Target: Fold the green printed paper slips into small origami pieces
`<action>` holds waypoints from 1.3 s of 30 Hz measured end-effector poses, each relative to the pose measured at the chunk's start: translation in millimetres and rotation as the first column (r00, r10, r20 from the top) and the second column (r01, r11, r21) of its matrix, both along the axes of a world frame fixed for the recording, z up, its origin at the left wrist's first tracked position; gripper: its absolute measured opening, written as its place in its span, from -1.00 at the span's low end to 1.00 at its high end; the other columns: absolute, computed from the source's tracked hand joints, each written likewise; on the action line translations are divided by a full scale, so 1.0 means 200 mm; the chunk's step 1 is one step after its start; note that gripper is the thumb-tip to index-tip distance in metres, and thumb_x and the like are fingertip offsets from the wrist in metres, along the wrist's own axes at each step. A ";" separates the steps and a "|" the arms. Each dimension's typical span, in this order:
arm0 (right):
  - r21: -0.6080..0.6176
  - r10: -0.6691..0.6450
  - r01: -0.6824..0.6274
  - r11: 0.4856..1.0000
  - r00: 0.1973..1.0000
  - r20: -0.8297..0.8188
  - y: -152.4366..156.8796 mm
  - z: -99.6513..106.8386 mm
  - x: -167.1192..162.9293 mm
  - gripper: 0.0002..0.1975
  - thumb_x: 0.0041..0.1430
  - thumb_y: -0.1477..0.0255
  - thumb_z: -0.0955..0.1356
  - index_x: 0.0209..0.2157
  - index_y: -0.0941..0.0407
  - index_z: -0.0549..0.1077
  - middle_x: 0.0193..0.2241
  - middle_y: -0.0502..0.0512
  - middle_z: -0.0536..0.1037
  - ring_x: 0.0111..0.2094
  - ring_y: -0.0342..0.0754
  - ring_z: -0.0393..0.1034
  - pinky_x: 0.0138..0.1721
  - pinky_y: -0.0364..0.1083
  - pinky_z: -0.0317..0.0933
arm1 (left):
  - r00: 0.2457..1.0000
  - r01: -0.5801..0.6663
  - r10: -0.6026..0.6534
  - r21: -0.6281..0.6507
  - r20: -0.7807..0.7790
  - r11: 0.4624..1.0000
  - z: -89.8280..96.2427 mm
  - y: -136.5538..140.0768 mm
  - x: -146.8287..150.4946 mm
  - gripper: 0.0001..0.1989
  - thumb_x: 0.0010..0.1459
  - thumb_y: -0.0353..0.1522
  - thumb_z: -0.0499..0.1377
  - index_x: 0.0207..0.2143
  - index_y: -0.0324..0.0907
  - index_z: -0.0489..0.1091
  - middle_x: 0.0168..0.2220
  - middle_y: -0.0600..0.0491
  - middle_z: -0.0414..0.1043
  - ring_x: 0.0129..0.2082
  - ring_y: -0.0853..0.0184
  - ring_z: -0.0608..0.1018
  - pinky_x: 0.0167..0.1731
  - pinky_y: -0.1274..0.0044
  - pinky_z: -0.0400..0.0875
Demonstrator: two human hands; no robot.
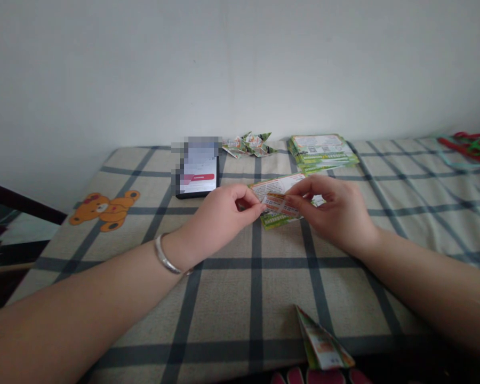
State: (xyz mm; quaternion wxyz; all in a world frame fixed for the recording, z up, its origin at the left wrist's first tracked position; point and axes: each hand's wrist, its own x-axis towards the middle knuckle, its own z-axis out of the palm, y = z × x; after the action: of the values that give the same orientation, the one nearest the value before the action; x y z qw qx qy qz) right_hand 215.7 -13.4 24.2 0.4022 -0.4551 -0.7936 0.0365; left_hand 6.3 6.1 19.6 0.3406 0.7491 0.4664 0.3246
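Observation:
Between my hands is a small folded piece of printed paper [280, 204], with orange and white print. My left hand [228, 213] pinches its left end between thumb and forefinger. At its right end, the thumb and fingers of my right hand [332, 208] are closed on it. Just behind and below it lies a flat printed flyer [276, 185], green and white, partly hidden by my hands. A folded paper triangle [322, 344] of similar print rests at the table's front edge.
A phone [198, 178] with its screen lit lies back left, beside folded paper pieces [250, 144]. A stack of flyers [322, 149] sits at the back right. Red and green items [470, 149] lie far right. A bear picture [104, 210] is at left on the checked cloth [224, 309].

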 end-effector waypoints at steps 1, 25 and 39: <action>0.001 -0.001 0.001 1.000 1.000 -0.001 0.00 0.00 0.00 -0.94 0.15 0.48 0.40 -0.40 0.11 0.52 -0.47 -0.01 0.59 -0.48 -0.16 0.44 -0.47 -0.17 0.24 | 1.000 -0.005 0.005 -0.004 -0.008 1.000 0.00 0.00 0.00 -0.90 0.10 -0.41 0.26 -0.47 -0.22 0.45 -0.48 0.14 0.46 -0.49 0.45 0.45 -0.45 0.56 0.30; -0.047 0.139 -0.136 0.990 0.987 0.077 0.02 -0.01 0.00 -0.96 0.17 0.49 0.39 -0.36 0.14 0.52 -0.46 0.00 0.58 -0.47 -0.17 0.40 -0.45 -0.16 0.20 | 0.996 0.078 -0.057 0.334 -0.070 0.939 -0.01 -0.03 -0.03 -0.93 0.19 -0.41 0.18 -0.38 -0.19 0.42 -0.43 0.18 0.46 -0.46 0.50 0.46 -0.47 0.63 0.30; -0.426 0.031 -0.144 0.893 0.965 -0.260 0.08 -0.08 0.02 -0.86 0.10 0.36 0.43 -0.31 0.11 0.49 -0.48 0.01 0.55 -0.51 -0.15 0.37 -0.51 -0.15 0.24 | 0.996 0.025 -0.032 0.084 0.087 0.996 -0.05 0.03 -0.03 -0.90 0.18 -0.39 0.17 -0.41 -0.19 0.33 -0.46 0.14 0.45 -0.50 0.48 0.48 -0.51 0.64 0.35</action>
State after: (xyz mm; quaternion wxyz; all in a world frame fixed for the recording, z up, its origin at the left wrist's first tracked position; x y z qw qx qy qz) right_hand 219.6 3.5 8.2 0.3819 -0.4899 -0.7281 0.2898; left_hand -0.5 13.0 10.2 0.3338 0.7542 0.4263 0.3714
